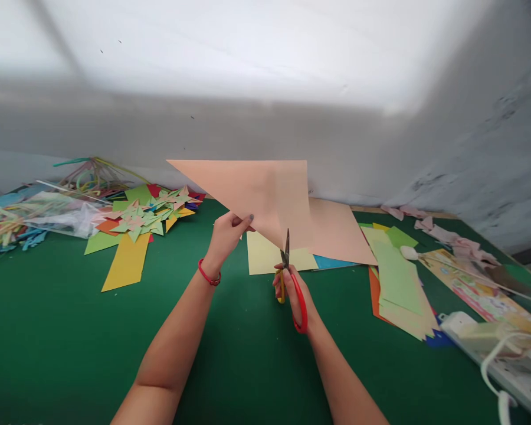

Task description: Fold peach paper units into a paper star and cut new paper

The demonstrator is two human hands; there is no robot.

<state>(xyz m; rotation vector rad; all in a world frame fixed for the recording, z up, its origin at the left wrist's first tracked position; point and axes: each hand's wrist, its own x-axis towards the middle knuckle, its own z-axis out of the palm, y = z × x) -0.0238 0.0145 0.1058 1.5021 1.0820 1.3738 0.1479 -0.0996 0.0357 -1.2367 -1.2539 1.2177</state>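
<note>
My left hand (pixel 230 233) pinches the lower slanted edge of a folded sheet of peach paper (pixel 256 189), held up above the table. A pair of scissors (pixel 299 301) with red and yellow handles is in my right hand (pixel 295 289). Its blades are parted and point up at the paper's lower corner. Whether they touch the paper I cannot tell. Behind and below the held sheet lie a pale yellow sheet (pixel 261 257), another peach sheet (pixel 336 230) and a strip of blue paper (pixel 334 262).
Paper stars (pixel 137 221) and a yellow piece (pixel 126 262) lie at left, beside bundled pipe cleaners (pixel 4 227) and a clear plastic bag (pixel 71 215). At right are green paper sheets (pixel 398 277), a power strip (pixel 508 366) with a white cable, and a colourful printed sheet (pixel 478 289).
</note>
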